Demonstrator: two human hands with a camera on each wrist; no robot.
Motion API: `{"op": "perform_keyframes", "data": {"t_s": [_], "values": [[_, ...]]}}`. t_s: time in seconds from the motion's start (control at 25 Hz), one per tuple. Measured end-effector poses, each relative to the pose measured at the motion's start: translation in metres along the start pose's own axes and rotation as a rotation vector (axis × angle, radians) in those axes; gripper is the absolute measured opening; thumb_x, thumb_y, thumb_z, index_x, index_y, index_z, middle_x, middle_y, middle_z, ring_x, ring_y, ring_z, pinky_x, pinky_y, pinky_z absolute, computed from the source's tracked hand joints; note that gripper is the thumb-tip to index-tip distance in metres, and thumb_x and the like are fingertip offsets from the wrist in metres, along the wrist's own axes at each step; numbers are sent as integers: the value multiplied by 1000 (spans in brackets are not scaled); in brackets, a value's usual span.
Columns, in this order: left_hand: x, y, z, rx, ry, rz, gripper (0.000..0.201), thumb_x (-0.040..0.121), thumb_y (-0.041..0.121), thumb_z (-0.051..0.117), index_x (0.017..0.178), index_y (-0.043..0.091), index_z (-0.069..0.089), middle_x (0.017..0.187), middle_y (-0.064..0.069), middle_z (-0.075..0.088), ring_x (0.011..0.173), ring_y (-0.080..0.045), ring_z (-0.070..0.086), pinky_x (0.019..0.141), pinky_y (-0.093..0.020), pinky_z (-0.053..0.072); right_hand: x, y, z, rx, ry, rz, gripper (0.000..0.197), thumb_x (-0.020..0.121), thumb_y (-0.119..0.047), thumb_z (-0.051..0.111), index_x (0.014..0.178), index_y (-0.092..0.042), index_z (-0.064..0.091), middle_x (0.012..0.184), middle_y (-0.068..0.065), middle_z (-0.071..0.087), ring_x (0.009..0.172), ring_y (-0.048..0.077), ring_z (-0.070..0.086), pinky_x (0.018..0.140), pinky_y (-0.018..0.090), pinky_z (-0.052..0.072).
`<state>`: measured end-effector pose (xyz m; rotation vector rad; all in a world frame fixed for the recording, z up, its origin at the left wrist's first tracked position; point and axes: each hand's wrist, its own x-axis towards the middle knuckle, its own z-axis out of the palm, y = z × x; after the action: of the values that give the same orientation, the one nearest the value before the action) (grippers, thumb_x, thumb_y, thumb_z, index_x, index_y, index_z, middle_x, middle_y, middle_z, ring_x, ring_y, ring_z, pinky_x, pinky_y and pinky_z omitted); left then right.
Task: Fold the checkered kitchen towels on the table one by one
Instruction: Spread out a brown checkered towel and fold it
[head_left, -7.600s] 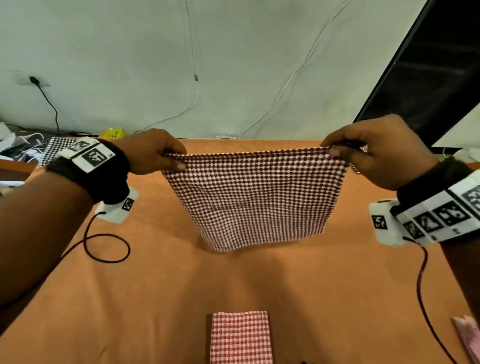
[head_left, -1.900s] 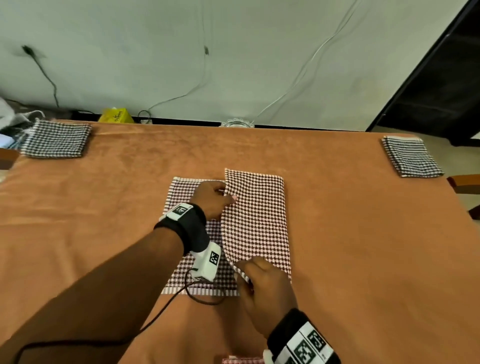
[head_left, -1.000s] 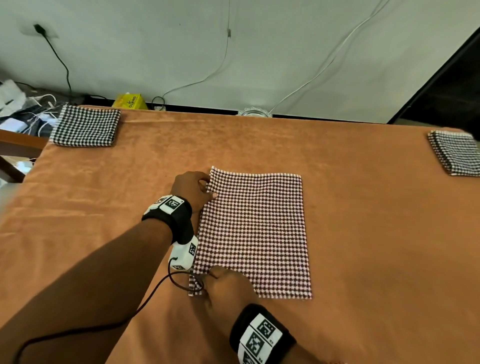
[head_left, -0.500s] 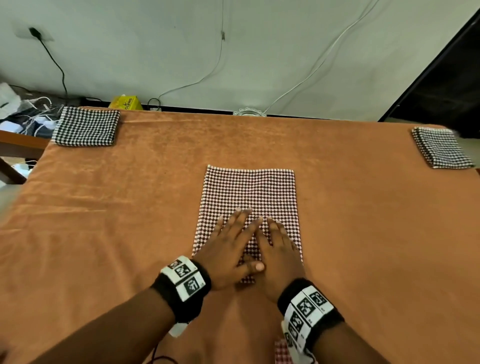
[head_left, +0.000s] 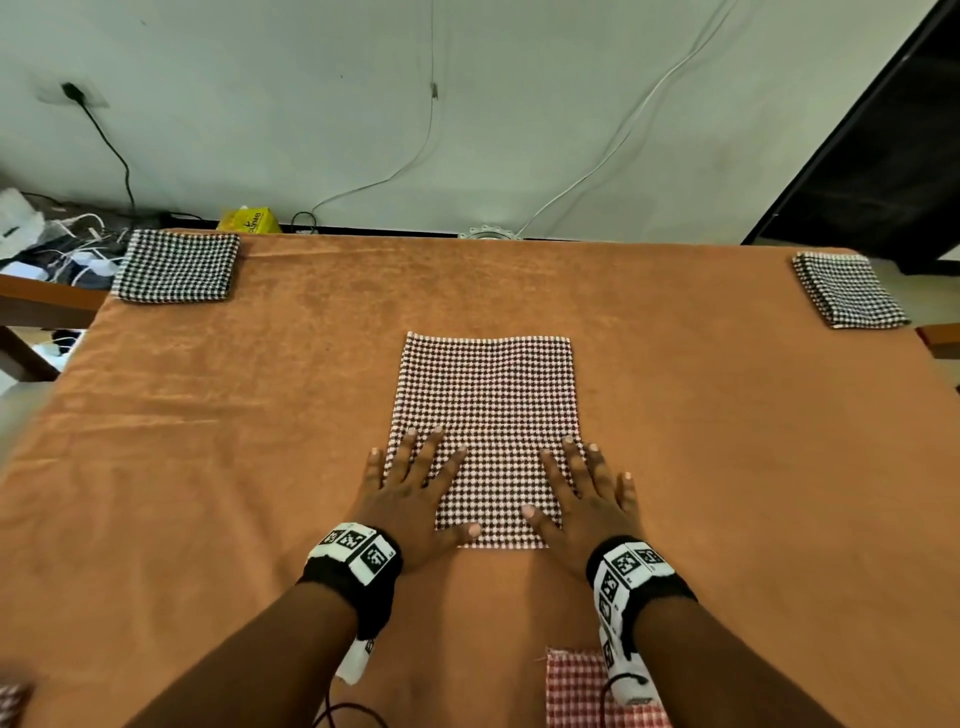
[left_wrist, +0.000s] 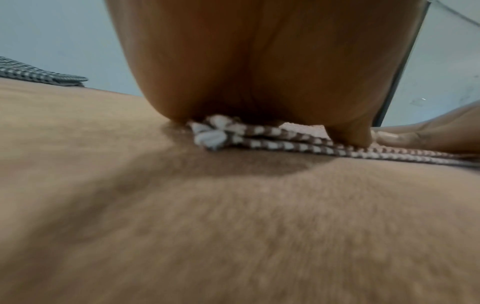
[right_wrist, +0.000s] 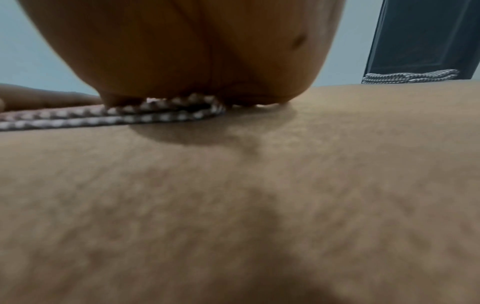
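A brown-and-white checkered towel (head_left: 488, 405), folded into a tall rectangle, lies flat in the middle of the orange table (head_left: 208, 441). My left hand (head_left: 415, 483) presses flat on its near left corner, fingers spread and straight. My right hand (head_left: 582, 488) presses flat on the near right corner in the same way. The left wrist view shows the towel's layered edge (left_wrist: 259, 139) under my left palm. In the right wrist view the stacked edge (right_wrist: 130, 115) lies under my right palm. Nothing is held in either hand.
A folded black-and-white checkered towel (head_left: 176, 266) sits at the far left corner, another (head_left: 847, 288) at the far right corner. A red checkered cloth (head_left: 576, 691) lies at the near edge under my right wrist. A yellow box (head_left: 249, 221) and cables sit behind the table.
Both hands have slid apart from the towel's middle to its near corners, still flat on it. Before that the towel was folded in half from the left.
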<state>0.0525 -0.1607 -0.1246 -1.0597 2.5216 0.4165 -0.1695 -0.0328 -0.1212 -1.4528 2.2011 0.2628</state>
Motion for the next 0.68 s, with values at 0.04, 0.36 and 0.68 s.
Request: {"op": "perform_keyframes", "data": {"t_s": [0.04,0.36,0.68], "values": [[-4,-3,1,-11,-2,-32,99,70,94,12,148,46,-23,155,8,-38,148,-28,-26,114,-63,-15,-1,6,0,11,-4,15,78,86,-77,14,147,-43,-21,157,-10,-30,145,21,-27,116,56,-11],[3,3,-29,-32,81,-80,107,67,93,1,154,33,-18,163,-5,-25,151,-28,-18,119,-61,-7,17,12,-43,79,55,-71,80,90,-71,21,151,-35,-14,160,-4,-25,148,23,-18,118,56,-2],[104,22,-63,154,-63,207,117,59,94,8,152,30,-23,163,-5,-24,150,-26,-21,122,-57,-4,110,3,-70,-268,-14,-398,78,89,-74,14,153,-34,-5,161,-8,-19,148,20,-17,115,60,-4]]}}
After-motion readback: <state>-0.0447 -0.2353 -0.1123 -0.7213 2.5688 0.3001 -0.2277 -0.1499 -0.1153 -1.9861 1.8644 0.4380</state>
